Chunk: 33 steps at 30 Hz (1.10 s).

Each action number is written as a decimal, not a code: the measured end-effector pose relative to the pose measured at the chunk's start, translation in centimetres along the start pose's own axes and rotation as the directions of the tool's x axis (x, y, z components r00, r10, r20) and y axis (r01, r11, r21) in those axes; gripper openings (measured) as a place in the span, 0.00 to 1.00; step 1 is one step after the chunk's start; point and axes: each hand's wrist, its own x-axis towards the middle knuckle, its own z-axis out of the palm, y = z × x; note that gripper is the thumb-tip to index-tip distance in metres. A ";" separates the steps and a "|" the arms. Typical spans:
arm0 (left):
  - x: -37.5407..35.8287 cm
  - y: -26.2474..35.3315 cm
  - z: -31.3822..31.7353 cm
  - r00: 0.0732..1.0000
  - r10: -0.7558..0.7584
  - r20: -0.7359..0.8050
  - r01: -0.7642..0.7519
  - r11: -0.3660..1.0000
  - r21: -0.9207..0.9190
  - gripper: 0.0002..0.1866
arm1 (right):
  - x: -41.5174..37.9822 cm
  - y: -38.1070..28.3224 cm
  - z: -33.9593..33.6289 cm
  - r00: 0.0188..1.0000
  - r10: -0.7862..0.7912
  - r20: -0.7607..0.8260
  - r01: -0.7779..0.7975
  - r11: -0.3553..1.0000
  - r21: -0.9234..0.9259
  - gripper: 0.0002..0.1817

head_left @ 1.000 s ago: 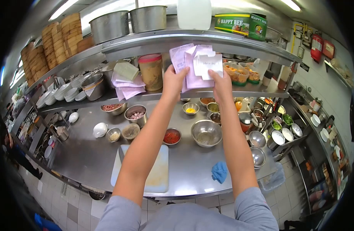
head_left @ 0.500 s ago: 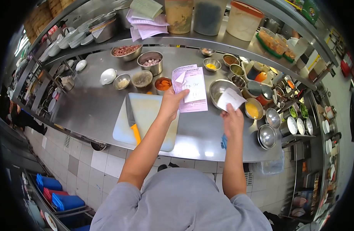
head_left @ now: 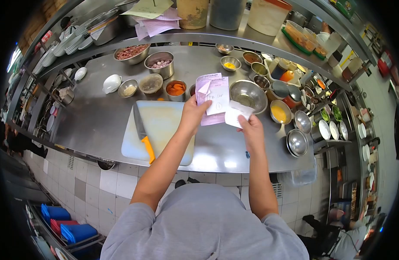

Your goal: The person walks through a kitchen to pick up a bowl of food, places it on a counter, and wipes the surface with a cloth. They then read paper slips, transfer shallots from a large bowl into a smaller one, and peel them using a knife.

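Observation:
My left hand (head_left: 193, 115) pinches a small stack of pinkish order slips (head_left: 216, 93), printed and handwritten, held up over the steel table. Between the thumb and fingers of my right hand (head_left: 251, 130) is a small white slip (head_left: 237, 114), its left edge overlapping the stack. Left of my left forearm lies a white cutting board (head_left: 165, 125), with an orange-handled knife (head_left: 144, 134) resting along its left side. Behind the white slip stands a large steel mixing bowl (head_left: 256, 97). To its right is a bowl of yellow liquid (head_left: 279, 112), apparently beaten egg.
Along the back stand a pot of shallots (head_left: 160, 65), a bowl of reddish pieces (head_left: 131, 53) and a container of orange slices (head_left: 176, 89). Stacked steel bowls (head_left: 298, 143) sit near the right edge. A steel shelf (head_left: 199, 37) crosses above. Another person (head_left: 349, 240) is at lower right.
My right hand has moved left with the white slip, bringing it against the stack. My left hand still holds the stack. The whole view has shifted slightly, and a person now appears at lower right.

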 end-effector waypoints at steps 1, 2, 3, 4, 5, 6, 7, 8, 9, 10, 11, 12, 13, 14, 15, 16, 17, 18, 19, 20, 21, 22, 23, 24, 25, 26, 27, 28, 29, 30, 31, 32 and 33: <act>-0.1 -0.2 0.2 1.000 -0.007 0.000 0.007 1.000 0.021 0.17 | 0.2 0.2 0.4 1.000 -0.003 -0.003 0.002 1.000 -0.031 0.11; -0.3 -0.5 0.4 1.000 -0.007 0.010 0.007 1.000 0.020 0.17 | 0.5 0.5 0.6 1.000 -0.005 -0.009 0.004 0.998 -0.062 0.12; -0.5 -0.8 0.5 1.000 -0.008 0.020 0.008 1.000 0.019 0.17 | 0.8 0.9 0.8 1.000 -0.006 -0.016 0.005 0.996 -0.092 0.12; -0.7 -1.1 0.6 1.000 -0.008 0.029 0.007 1.000 0.019 0.17 | 1.2 1.4 0.9 1.000 -0.003 -0.016 0.001 0.997 -0.080 0.12; -0.9 -1.2 0.7 0.999 -0.022 0.041 0.022 1.000 0.018 0.17 | 1.3 1.7 0.9 1.000 0.009 -0.015 -0.010 0.995 -0.098 0.12; -1.1 -1.3 0.7 0.998 -0.036 0.049 0.036 0.999 0.019 0.17 | 1.5 1.9 1.0 1.000 0.022 -0.011 -0.023 0.993 -0.116 0.12; -1.4 -1.5 0.6 0.997 -0.050 0.054 0.049 0.999 0.020 0.17 | 1.4 2.1 1.2 0.999 0.038 -0.005 -0.038 0.990 -0.133 0.12; -1.6 -1.6 0.5 0.997 -0.058 0.059 0.057 0.998 0.023 0.17 | 1.3 2.2 1.3 0.999 0.046 -0.007 -0.047 0.991 -0.128 0.12; -1.8 -1.8 0.3 0.996 -0.065 0.063 0.063 0.998 0.027 0.17 | 1.1 2.3 1.4 0.998 0.055 -0.007 -0.055 0.991 -0.123 0.12; -1.9 -2.0 0.2 0.995 -0.070 0.065 0.068 0.997 0.031 0.17 | 1.1 2.3 1.7 0.998 0.063 -0.004 -0.063 0.991 -0.119 0.12; -2.1 -2.1 0.0 0.995 -0.079 0.065 0.077 0.996 0.034 0.17 | 1.0 2.6 1.9 0.999 0.030 -0.013 -0.031 0.996 -0.080 0.12; -2.3 -2.3 0.0 0.994 -0.087 0.065 0.085 0.996 0.037 0.17 | 1.0 2.9 2.1 1.000 -0.003 -0.023 0.002 0.999 -0.041 0.12; -2.5 -2.4 -0.2 0.993 -0.095 0.064 0.092 0.995 0.040 0.18 | 0.9 3.2 2.4 0.999 -0.035 -0.034 0.035 0.999 -0.002 0.12; -2.5 -2.6 -0.4 0.994 -0.089 0.065 0.087 0.995 0.044 0.17 | 0.8 3.3 2.7 0.998 -0.050 -0.038 0.051 0.998 0.024 0.12; -2.6 -2.8 -0.5 0.994 -0.085 0.066 0.082 0.995 0.048 0.17 | 0.7 3.3 3.0 0.997 -0.065 -0.044 0.067 0.997 0.049 0.13; -2.7 -2.9 -0.6 0.994 -0.082 0.067 0.079 0.996 0.051 0.17 | 0.6 3.3 3.2 0.996 -0.079 -0.050 0.082 0.994 0.073 0.13; -2.7 -2.9 -0.8 0.993 -0.107 0.052 0.106 0.994 0.018 0.17 | 0.7 3.6 3.0 0.998 -0.054 -0.034 0.056 0.996 0.064 0.14; -2.8 -2.6 -0.8 0.991 -0.132 0.037 0.132 0.991 -0.016 0.16 | 0.9 4.0 2.6 0.999 -0.029 -0.018 0.030 0.998 0.055 0.14; -2.8 -2.5 -0.8 0.987 -0.157 0.024 0.158 0.986 -0.050 0.16 | 1.0 4.4 2.3 1.000 -0.003 -0.002 0.003 0.999 0.046 0.14; -2.8 -2.5 -1.0 0.986 -0.166 0.019 0.167 0.984 -0.067 0.16 | 1.1 4.7 2.0 1.000 0.006 -0.006 -0.006 0.999 0.032 0.14; -2.7 -2.5 -1.3 0.985 -0.174 0.014 0.174 0.981 -0.085 0.16 | 1.2 4.9 1.8 1.000 0.015 -0.010 -0.015 1.000 0.018 0.14; -2.6 -2.6 -1.5 0.983 -0.182 0.009 0.182 0.978 -0.104 0.16 | 1.2 5.0 1.6 1.000 0.025 -0.014 -0.025 1.000 0.003 0.14; -2.6 -2.7 -1.6 0.982 -0.189 0.000 0.187 0.976 -0.108 0.16 | 1.2 5.1 1.4 1.000 0.020 -0.011 -0.020 1.000 0.005 0.14; -2.5 -2.8 -1.7 0.981 -0.196 -0.010 0.193 0.975 -0.113 0.16 | 1.2 5.0 1.3 1.000 0.014 -0.010 -0.014 1.000 0.007 0.14; -2.5 -2.8 -1.7 0.979 -0.203 -0.019 0.199 0.973 -0.117 0.16 | 1.2 5.0 1.1 1.000 0.009 -0.008 -0.009 1.000 0.009 0.14; -2.4 -2.8 -1.7 0.977 -0.214 -0.022 0.209 0.968 -0.136 0.16 | 1.2 4.9 0.7 1.000 0.007 -0.022 -0.007 1.000 0.016 0.14; -2.4 -2.7 -1.8 0.975 -0.222 -0.030 0.215 0.964 -0.156 0.16 | 1.3 4.8 0.3 1.000 0.007 -0.030 -0.006 1.000 0.024 0.14; -2.3 -2.6 -2.0 0.973 -0.228 -0.041 0.218 0.960 -0.176 0.16 | 1.4 4.6 0.0 0.999 0.006 -0.034 -0.005 0.999 0.032 0.14; -2.3 -2.5 -2.1 0.974 -0.221 -0.055 0.206 0.959 -0.196 0.16 | 1.5 4.2 -0.5 0.999 0.034 0.006 -0.035 0.989 0.142 0.14; -2.2 -2.5 -2.1 0.974 -0.215 -0.069 0.196 0.956 -0.217 0.17 | 1.2 3.4 -0.9 0.997 0.061 0.047 -0.071 0.966 0.248 0.15; -2.2 -2.6 -2.0 0.974 -0.211 -0.082 0.186 0.953 -0.239 0.17 | 1.0 2.9 -1.6 0.992 0.085 0.088 -0.111 0.931 0.348 0.15; -2.2 -2.6 -2.0 0.974 -0.208 -0.085 0.183 0.954 -0.238 0.17 | 1.2 3.1 -2.7 0.984 0.105 0.142 -0.151 0.916 0.372 0.16; -2.2 -2.6 -2.0 0.975 -0.207 -0.085 0.182 0.954 -0.237 0.18 | 1.2 3.0 -3.0 0.987 0.096 0.131 -0.142 0.902 0.408 0.16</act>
